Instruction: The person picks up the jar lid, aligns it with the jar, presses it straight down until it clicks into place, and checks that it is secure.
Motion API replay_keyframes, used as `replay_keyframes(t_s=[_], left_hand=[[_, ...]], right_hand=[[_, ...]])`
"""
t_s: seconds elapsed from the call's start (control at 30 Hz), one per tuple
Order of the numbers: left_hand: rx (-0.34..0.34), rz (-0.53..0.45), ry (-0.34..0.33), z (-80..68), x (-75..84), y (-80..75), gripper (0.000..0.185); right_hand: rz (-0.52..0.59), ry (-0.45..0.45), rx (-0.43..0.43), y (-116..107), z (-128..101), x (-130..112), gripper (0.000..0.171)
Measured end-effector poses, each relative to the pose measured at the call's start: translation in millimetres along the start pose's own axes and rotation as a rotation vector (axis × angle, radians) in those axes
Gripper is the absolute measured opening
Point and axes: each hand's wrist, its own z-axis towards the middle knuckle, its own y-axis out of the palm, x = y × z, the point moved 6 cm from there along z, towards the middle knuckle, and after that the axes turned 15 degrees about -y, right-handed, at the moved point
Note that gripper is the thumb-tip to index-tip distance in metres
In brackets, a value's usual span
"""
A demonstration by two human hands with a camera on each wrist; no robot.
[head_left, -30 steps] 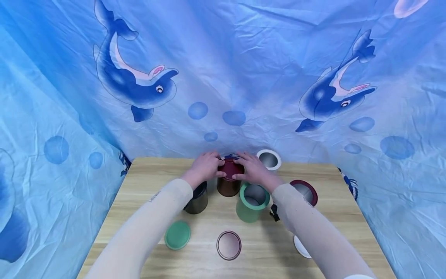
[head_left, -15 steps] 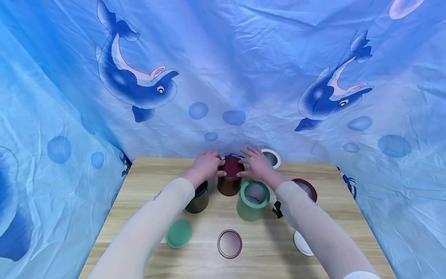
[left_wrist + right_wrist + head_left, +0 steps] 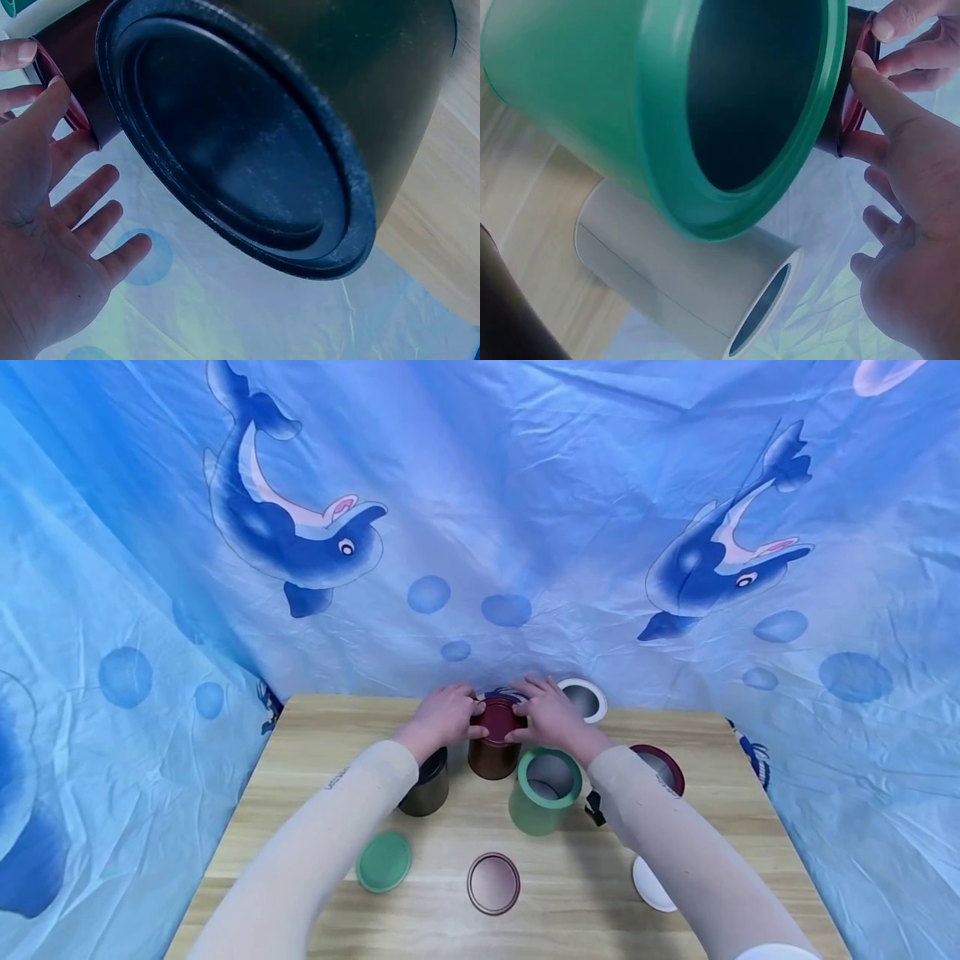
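Both hands are at a dark brown canister point(image 3: 492, 761) with a dark red lid point(image 3: 498, 722), upright near the back of the table. My left hand point(image 3: 442, 718) touches the lid's left edge with thumb and index finger; in the left wrist view its other fingers extend away from the lid. From the right, my right hand point(image 3: 553, 720) touches the lid's rim with thumb and index finger. Those fingers look mostly straight in the right wrist view. An uncovered green canister point(image 3: 535, 810) stands just in front of the right hand. A black-lidded canister point(image 3: 424, 792) stands by the left wrist.
A white open canister point(image 3: 596, 714) is at the back right, and a red-rimmed open one point(image 3: 670, 770) stands partly behind the right sleeve. Green point(image 3: 383, 862), pinkish point(image 3: 493, 883) and white point(image 3: 654, 885) lids lie on the wooden table point(image 3: 337, 727). A blue dolphin-print curtain point(image 3: 480, 527) surrounds it.
The right hand shifts slightly right with its fingers spread, then comes back a little toward the lid. The left hand stays on the lid's left edge. The canisters stay in place.
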Motion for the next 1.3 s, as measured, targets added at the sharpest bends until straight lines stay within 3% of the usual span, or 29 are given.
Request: replay_keyframes(t_s=[0.23, 0.53, 0.77, 0.93, 1.3], left_hand=[[0.022, -0.009, -0.011, 1.7, -2.3, -0.3, 0.057], [0.105, -0.131, -0.014, -7.1, -9.4, -0.9, 0.058], [0.189, -0.246, 0.072, -31.8, -15.2, -26.9, 0.054], [0.227, -0.271, 0.126, -54.9, -26.8, -41.4, 0.057], [0.292, -0.269, 0.214, -109.4, -51.6, -43.0, 0.060]], right_hand=[[-0.002, 0.022, 0.037, 1.4, -1.6, 6.6, 0.063], [0.056, 0.009, 0.104, -3.6, -8.7, -4.5, 0.070], [0.070, -0.063, 0.174, -15.6, -11.7, -27.4, 0.064], [0.081, -0.132, 0.243, -24.2, -15.5, -45.8, 0.063], [0.078, -0.267, 0.297, -31.8, -23.1, -89.8, 0.063]])
